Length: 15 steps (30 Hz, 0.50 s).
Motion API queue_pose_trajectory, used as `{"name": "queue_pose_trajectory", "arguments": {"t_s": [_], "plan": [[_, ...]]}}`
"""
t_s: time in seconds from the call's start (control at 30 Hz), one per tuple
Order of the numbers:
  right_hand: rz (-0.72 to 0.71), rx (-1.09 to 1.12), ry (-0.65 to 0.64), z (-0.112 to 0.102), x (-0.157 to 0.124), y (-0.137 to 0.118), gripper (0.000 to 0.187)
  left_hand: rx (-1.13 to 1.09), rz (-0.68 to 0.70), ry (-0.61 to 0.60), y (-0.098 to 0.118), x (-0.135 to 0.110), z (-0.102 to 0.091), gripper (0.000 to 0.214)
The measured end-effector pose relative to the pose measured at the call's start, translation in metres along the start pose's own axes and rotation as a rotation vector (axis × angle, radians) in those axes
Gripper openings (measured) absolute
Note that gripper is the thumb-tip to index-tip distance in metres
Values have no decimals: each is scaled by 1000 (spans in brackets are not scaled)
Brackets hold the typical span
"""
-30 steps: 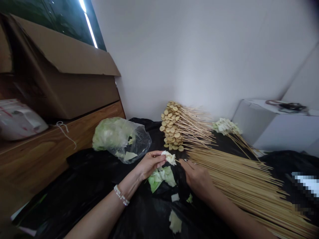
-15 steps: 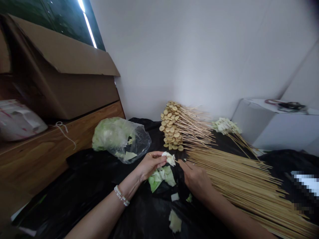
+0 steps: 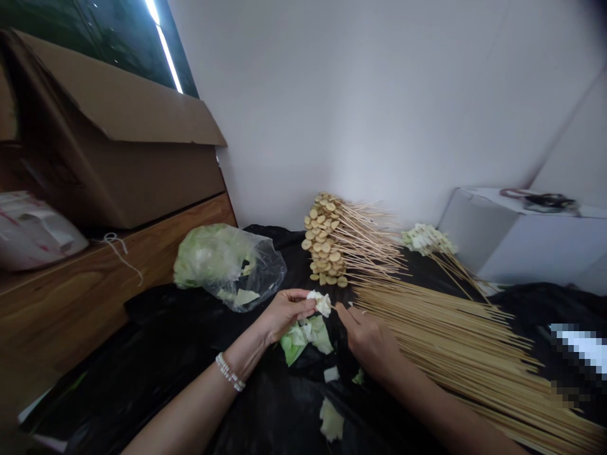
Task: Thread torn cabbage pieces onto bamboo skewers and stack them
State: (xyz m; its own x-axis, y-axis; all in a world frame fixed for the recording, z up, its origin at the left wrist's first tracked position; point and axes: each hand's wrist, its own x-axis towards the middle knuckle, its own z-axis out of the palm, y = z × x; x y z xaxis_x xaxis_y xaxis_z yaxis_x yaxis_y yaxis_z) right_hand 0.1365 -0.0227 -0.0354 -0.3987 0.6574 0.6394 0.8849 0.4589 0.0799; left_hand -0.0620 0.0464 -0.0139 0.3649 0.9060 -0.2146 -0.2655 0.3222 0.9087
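Observation:
My left hand pinches a folded pale cabbage piece between thumb and fingers. Facing it, my right hand is closed on a thin bamboo skewer whose tip touches the cabbage piece. Below both hands lies a small heap of cut green cabbage pieces on the black plastic sheet. A wide pile of bare bamboo skewers spreads out to the right of my right hand.
A clear bag of cabbage lies at the left. Behind are stacked skewers of round tan slices and skewers of cabbage. A cardboard box sits on a wooden ledge. A white box stands at the right.
Both hands stay together at the same spot; the view has drifted slightly, and the skewer tip remains at the cabbage piece.

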Motion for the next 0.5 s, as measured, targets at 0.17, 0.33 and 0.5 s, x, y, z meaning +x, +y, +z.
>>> {"name": "queue_pose_trajectory", "arguments": {"t_s": [0.17, 0.33, 0.5], "plan": [[30, -3, -63, 2, 5, -5, 35, 69, 1, -61, -7, 0, 3, 36], [85, 88, -51, 1, 9, -5, 33, 21, 92, 12, 3, -1, 5, 35], [140, 153, -30, -2, 8, 0, 33, -13, 141, 67, 11, -2, 4, 36]]}}
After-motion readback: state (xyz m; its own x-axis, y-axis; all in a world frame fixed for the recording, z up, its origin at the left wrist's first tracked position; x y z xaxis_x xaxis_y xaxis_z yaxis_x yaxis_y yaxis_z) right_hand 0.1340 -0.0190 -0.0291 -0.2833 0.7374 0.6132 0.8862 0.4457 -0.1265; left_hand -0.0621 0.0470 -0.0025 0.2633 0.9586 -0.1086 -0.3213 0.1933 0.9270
